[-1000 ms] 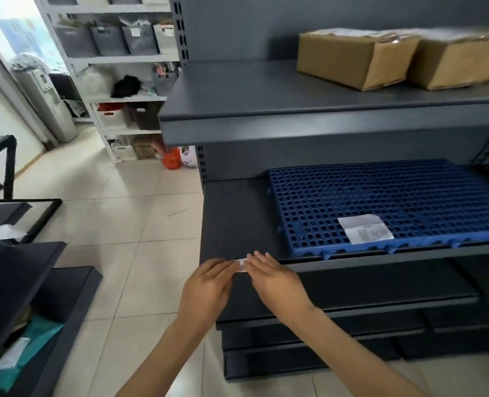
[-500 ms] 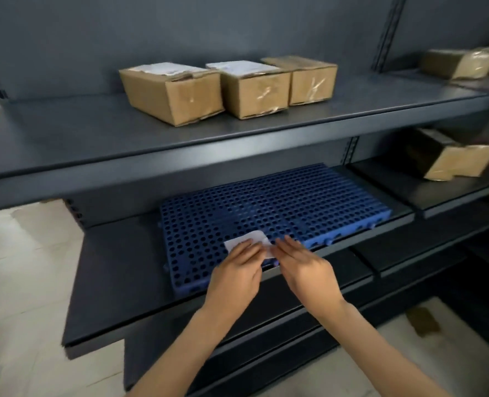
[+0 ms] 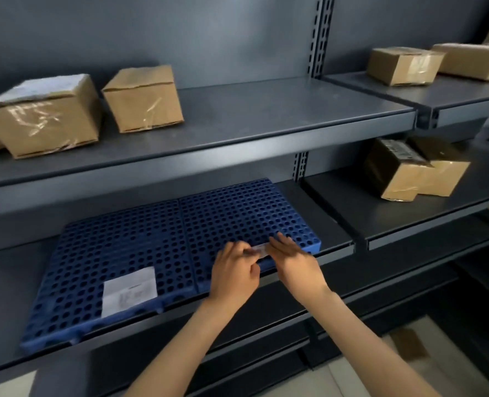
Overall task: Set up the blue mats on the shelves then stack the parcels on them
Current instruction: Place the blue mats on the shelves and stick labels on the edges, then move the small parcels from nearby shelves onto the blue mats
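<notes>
A blue perforated mat [image 3: 140,247], made of two joined panels, lies on the middle dark shelf [image 3: 335,245]. A white paper label [image 3: 128,289] lies on its left panel near the front. My left hand [image 3: 233,275] and my right hand [image 3: 293,263] meet over the mat's right front edge and pinch a small white paper slip [image 3: 260,249] between them. Brown cardboard parcels [image 3: 143,98] stand on the upper shelf [image 3: 237,130], with another parcel [image 3: 41,117] to the left.
To the right, a second shelf bay holds parcels on its upper level [image 3: 404,65] and a pair of parcels [image 3: 409,170] on its middle level. Lower dark shelves run below my arms. A slotted upright [image 3: 319,35] divides the bays. Tiled floor shows at the bottom right.
The view has swung right along the shelving. Both hands, still together on the slip, moved from the white label on the left panel to the mat's right front edge.
</notes>
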### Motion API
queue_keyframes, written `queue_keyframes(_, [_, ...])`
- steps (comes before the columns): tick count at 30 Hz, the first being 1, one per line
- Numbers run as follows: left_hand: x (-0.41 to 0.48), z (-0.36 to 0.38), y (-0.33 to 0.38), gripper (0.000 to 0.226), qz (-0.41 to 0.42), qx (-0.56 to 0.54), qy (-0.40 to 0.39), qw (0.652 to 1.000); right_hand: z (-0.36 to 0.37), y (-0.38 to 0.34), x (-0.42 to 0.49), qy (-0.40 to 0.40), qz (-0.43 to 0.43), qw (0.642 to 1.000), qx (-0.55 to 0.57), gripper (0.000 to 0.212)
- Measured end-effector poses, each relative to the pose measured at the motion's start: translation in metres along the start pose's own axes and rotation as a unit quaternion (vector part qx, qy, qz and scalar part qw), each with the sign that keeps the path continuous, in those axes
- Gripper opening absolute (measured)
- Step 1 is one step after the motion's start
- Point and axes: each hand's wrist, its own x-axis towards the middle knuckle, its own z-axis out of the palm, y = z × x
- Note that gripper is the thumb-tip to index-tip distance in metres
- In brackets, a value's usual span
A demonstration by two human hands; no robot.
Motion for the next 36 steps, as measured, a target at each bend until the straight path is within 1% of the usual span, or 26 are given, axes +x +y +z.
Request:
queue_keyframes(4, [0.002, 0.006, 0.004, 0.038, -0.013, 0.056, -0.034, 0.998, 0.003, 0.012, -0.001, -0.027, -0.002, 0.999, 0.035, 0.048])
queue_keyframes(8, [0.0, -0.002, 0.008, 0.042, -0.019, 0.065, -0.053, 0.996, -0.007, 0.013, -0.001, -0.083, -0.007, 0.995, 0.062, 0.05])
queue_keyframes(10, [-0.005, -0.019, 0.014, 0.041, -0.01, 0.039, -0.037, 0.999, -0.024, 0.006, -0.001, -0.051, -0.021, 0.995, 0.085, 0.049])
queue_keyframes(11, [-0.008, -0.032, 0.018, 0.039, -0.004, 0.01, -0.015, 1.0, -0.036, -0.001, 0.0, -0.028, -0.036, 0.994, 0.101, 0.047])
queue_keyframes(13, [-0.014, -0.069, 0.028, 0.037, 0.002, -0.051, 0.06, 0.997, -0.066, -0.02, 0.01, 0.024, -0.084, 0.988, 0.131, 0.041])
queue_keyframes(16, [-0.027, -0.139, 0.034, 0.035, 0.031, -0.054, 0.183, 0.981, -0.112, -0.056, 0.032, 0.133, -0.141, 0.967, 0.166, 0.035])
queue_keyframes(18, [-0.035, -0.189, 0.03, 0.032, 0.054, -0.054, 0.246, 0.966, -0.141, -0.085, 0.049, 0.179, -0.175, 0.948, 0.198, 0.036])
queue_keyframes(20, [-0.041, -0.236, 0.019, 0.028, 0.069, -0.042, 0.294, 0.952, -0.163, -0.114, 0.069, 0.205, -0.213, 0.93, 0.218, 0.036])
queue_keyframes(22, [-0.041, -0.278, 0.003, 0.026, 0.074, -0.007, 0.323, 0.944, -0.178, -0.143, 0.094, 0.223, -0.24, 0.918, 0.223, 0.036])
queue_keyframes(25, [-0.033, -0.33, -0.034, 0.027, 0.064, 0.067, 0.355, 0.93, -0.192, -0.185, 0.141, 0.227, -0.241, 0.917, 0.222, 0.038])
queue_keyframes(26, [-0.028, -0.345, -0.05, 0.03, 0.055, 0.093, 0.354, 0.929, -0.195, -0.198, 0.158, 0.22, -0.234, 0.923, 0.21, 0.041])
queue_keyframes(27, [-0.022, -0.358, -0.066, 0.035, 0.037, 0.12, 0.336, 0.933, -0.197, -0.21, 0.174, 0.2, -0.227, 0.934, 0.19, 0.046])
queue_keyframes(28, [-0.016, -0.37, -0.082, 0.044, 0.007, 0.147, 0.301, 0.942, -0.198, -0.219, 0.19, 0.17, -0.22, 0.946, 0.165, 0.052])
queue_keyframes(30, [-0.007, -0.387, -0.111, 0.067, -0.068, 0.194, 0.204, 0.957, -0.199, -0.233, 0.218, 0.106, -0.199, 0.968, 0.11, 0.067])
queue_keyframes(32, [-0.002, -0.394, -0.136, 0.085, -0.114, 0.232, 0.116, 0.959, -0.194, -0.242, 0.236, 0.075, -0.185, 0.978, 0.06, 0.077])
queue_keyframes(33, [-0.002, -0.394, -0.145, 0.089, -0.12, 0.236, 0.087, 0.96, -0.19, -0.246, 0.242, 0.068, -0.183, 0.98, 0.042, 0.078])
queue_keyframes(34, [-0.003, -0.393, -0.151, 0.089, -0.118, 0.225, 0.079, 0.964, -0.187, -0.251, 0.244, 0.062, -0.182, 0.981, 0.029, 0.078])
queue_keyframes(36, [-0.005, -0.39, -0.159, 0.081, -0.102, 0.181, 0.11, 0.972, -0.18, -0.258, 0.243, 0.054, -0.185, 0.981, 0.007, 0.073])
